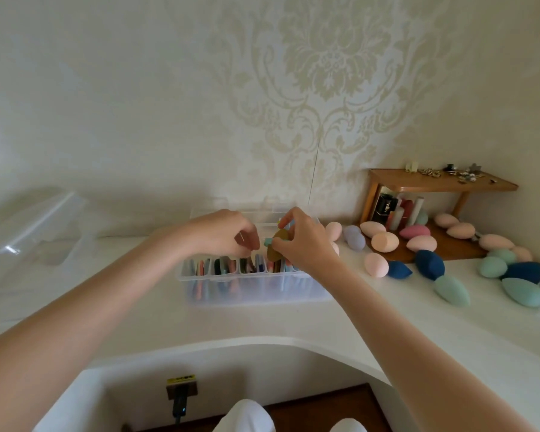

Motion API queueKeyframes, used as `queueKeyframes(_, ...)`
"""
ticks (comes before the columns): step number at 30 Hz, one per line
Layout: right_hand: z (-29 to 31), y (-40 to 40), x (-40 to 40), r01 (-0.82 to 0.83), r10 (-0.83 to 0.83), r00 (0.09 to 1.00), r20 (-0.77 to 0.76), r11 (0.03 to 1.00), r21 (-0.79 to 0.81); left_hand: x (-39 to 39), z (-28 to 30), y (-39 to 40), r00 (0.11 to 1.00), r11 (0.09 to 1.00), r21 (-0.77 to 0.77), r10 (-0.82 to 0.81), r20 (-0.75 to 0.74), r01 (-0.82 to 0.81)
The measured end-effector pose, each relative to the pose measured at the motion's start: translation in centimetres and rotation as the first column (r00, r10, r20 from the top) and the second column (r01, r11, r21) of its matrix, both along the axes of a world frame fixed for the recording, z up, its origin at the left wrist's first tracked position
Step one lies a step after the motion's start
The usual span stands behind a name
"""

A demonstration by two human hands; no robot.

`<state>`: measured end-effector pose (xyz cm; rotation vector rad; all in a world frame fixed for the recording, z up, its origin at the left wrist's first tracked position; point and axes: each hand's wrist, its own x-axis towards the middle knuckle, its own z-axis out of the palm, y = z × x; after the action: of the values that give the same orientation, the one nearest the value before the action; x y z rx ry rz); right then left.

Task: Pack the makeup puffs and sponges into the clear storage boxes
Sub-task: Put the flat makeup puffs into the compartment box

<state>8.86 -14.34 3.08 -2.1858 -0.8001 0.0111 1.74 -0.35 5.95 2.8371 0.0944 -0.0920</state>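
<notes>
**Puffs largely boxed; sponges not yet started**

I take the clear storage box at the centre of the white counter as my landmark.

Done: the front row of the box, 4 or 5 visible compartments, holds flat puffs standing on edge in pink, blue, dark and teal. I cannot see the back row well enough to judge its fill.

In hand: both hands work directly above the box. The right hand has its fingers curled round an olive-brown puff, with a small teal piece at its fingertips; the puff hangs just over the right-hand compartments, not yet seated. The left hand is curled with fingertips pinched together beside that teal piece; whether it actually holds anything I cannot tell.

Left: to the right of the box, roughly 20 egg-shaped sponges lie loose on the counter in peach, lilac, navy, pink and green, some under a small wooden shelf. None appears packed. To the left of the box lies more clear plastic, possibly a lid or a 2nd box.

My judgement: about halfway.
</notes>
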Motion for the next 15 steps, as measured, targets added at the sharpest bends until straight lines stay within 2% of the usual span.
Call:
queueKeyframes(4, 0.6, 0.6, -0.4, 0.012, -0.015, 0.999, 0.031, 0.993, 0.116, -0.1, -0.3, -0.1, 0.999, 0.999, 0.05, -0.006, -0.047, 0.009)
queueKeyframes(9, 0.3, 1.2, -0.6, -0.034, 0.04, 0.997, -0.072, 0.997, 0.076, -0.1, -0.8, -0.1, 0.999, 0.999, 0.054, 0.011, -0.03, -0.01)
queueKeyframes(12, -0.1, 1.1, -0.7, -0.045, 0.048, 0.995, -0.088, 0.998, 0.033, 0.0, -1.2, -0.5, 0.999, 0.999, -0.026, 0.032, 0.012, -0.032)
queueKeyframes(15, 0.1, 0.8, -1.1, -0.063, 0.066, 0.994, -0.088, 0.998, 0.031, 0.1, -1.4, -1.0, 0.999, 0.999, -0.03, 0.039, 0.028, -0.038)
